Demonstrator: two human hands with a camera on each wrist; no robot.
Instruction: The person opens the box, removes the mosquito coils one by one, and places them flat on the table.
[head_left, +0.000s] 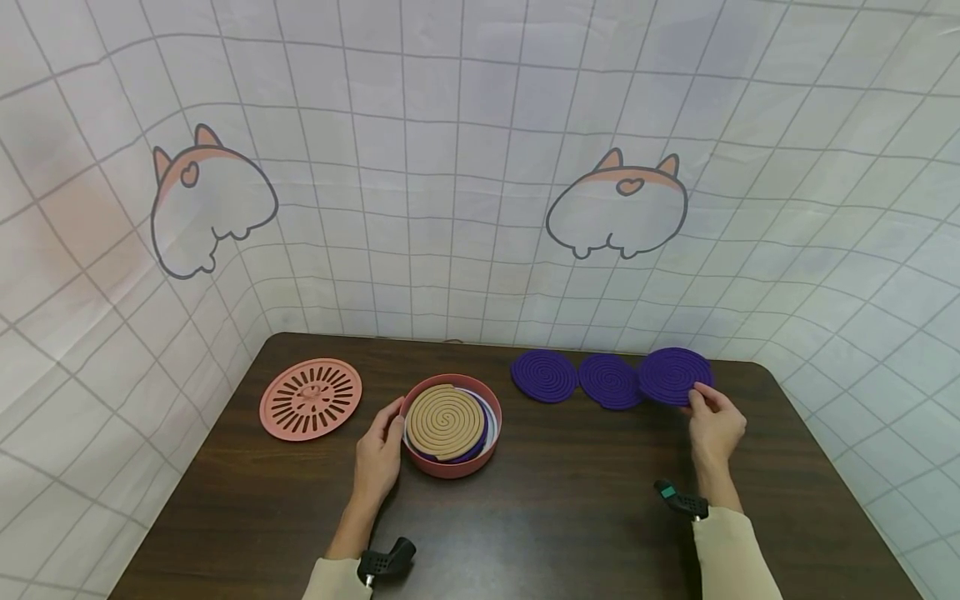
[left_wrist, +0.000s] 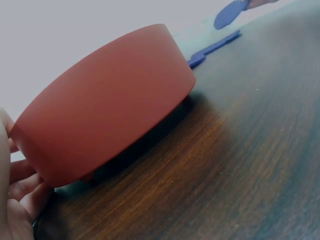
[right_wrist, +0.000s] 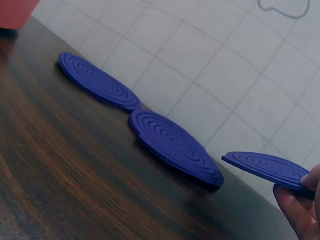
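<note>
My right hand (head_left: 716, 425) pinches a purple mosquito coil (head_left: 672, 375) by its near edge, thumb on top and fingers beneath. In the right wrist view this held coil (right_wrist: 267, 166) is raised off the table. Two more purple coils, the left one (head_left: 543, 376) and the middle one (head_left: 609, 381), lie flat beside it, edges touching. My left hand (head_left: 378, 458) grips the left side of a round red container (head_left: 450, 470), thumb near its rim. A tan coil (head_left: 445, 422) lies on top inside, over a purple coil (head_left: 478, 450) and something white, mostly covered.
A pink slotted round lid (head_left: 311, 399) lies at the left of the dark wooden table (head_left: 555, 500). A white gridded cloth (head_left: 480, 250) with cartoon prints hangs along the table's back and sides. Each wrist wears a black camera mount.
</note>
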